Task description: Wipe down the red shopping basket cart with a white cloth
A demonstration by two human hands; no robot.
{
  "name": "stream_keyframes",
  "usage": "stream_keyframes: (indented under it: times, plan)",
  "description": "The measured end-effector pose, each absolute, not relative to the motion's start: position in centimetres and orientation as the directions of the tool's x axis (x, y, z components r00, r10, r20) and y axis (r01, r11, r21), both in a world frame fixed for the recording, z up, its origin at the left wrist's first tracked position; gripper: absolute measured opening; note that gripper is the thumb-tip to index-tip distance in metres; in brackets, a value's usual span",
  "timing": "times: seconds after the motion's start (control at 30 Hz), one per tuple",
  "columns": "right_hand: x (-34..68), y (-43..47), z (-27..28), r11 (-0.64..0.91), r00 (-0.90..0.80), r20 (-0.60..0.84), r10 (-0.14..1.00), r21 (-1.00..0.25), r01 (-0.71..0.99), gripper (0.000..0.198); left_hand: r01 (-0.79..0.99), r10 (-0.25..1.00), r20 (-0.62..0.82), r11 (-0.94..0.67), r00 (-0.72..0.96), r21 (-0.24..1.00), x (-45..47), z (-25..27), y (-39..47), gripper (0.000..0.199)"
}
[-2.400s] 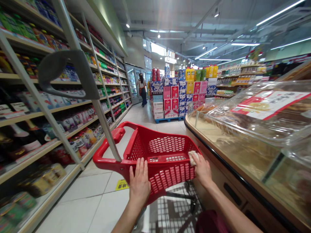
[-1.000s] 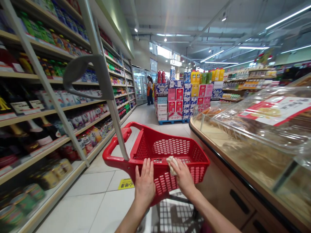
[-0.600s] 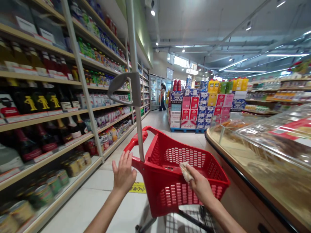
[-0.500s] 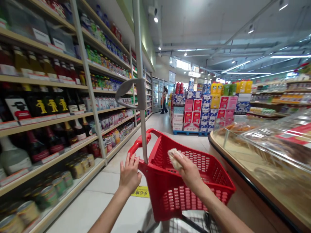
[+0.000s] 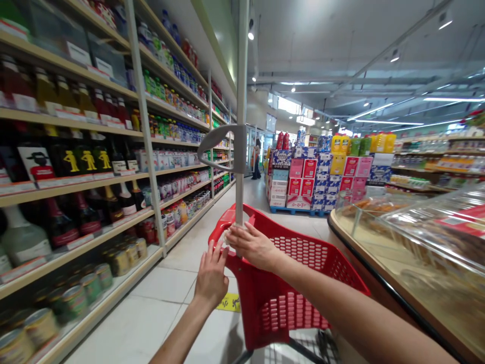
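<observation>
A red plastic shopping cart (image 5: pixel 273 323) with a perforated basket stands in front of me. Its curved red handle (image 5: pixel 217 230) points toward the shelves, and a grey metal pole (image 5: pixel 239 197) rises beside it. My left hand (image 5: pixel 212 278) lies with outstretched fingers against the near end of the handle, thumb apart. In my right hand (image 5: pixel 255 247) is a crumpled whitish cloth (image 5: pixel 228 237), mostly covered by the fingers. That hand presses the cloth at the pole's foot, where handle and basket meet. A grey loop-shaped bracket (image 5: pixel 223 147) is fixed higher on the pole.
Shelves of bottles and cans (image 5: pixel 91 189) line the left side. To the right is a glass-edged food counter (image 5: pixel 358 220). Stacked drink cartons (image 5: pixel 303 177) stand on a blue pallet ahead, and a person (image 5: pixel 256 159) is far down the aisle. A yellow floor sticker (image 5: pixel 229 302) shows below.
My right hand has moved left with the cloth, from above the basket to the pole's foot by the handle. My left hand stays at the handle. The view has shifted slightly.
</observation>
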State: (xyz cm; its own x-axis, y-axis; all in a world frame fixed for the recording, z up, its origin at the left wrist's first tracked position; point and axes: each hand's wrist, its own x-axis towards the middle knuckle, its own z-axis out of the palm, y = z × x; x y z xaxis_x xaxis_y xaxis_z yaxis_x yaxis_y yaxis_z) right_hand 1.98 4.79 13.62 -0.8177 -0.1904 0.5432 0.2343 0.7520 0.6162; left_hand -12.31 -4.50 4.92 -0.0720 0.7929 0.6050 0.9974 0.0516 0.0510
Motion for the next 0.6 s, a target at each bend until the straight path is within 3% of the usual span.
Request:
stream_keyframes:
  times: [0.2, 0.27, 0.37, 0.43, 0.6]
  plan:
    - [1.6, 5.2, 19.8, 0.723, -0.617, 0.784, -0.064, 0.463, 0.512, 0.037, 0.998, 0.759, 0.65, -0.011, -0.037, 0.069, -11.8, 4.8, -4.4, 0.066]
    - [2.2, 5.2, 18.8, 0.716, -0.648, 0.756, -0.095, 0.504, 0.483, 0.037, 0.997, 0.752, 0.658, -0.015, -0.04, 0.078, -11.6, 4.7, -4.5, 0.067]
    - [3.8, 4.8, 14.4, 0.712, -0.794, 0.58, -0.184, 0.635, 0.299, 0.035, 0.996, 0.763, 0.645, -0.028, -0.036, 0.09, -11.5, 4.7, -4.6, 0.071]
    - [4.4, 4.7, 12.9, 0.715, -0.828, 0.526, -0.196, 0.654, 0.246, 0.034, 0.995, 0.779, 0.626, -0.03, -0.037, 0.096, -11.5, 4.8, -4.7, 0.072]
    - [3.6, 4.9, 16.9, 0.725, -0.697, 0.711, -0.094, 0.529, 0.442, 0.039, 0.996, 0.798, 0.601, -0.021, -0.034, 0.085, -11.6, 5.2, -4.7, 0.069]
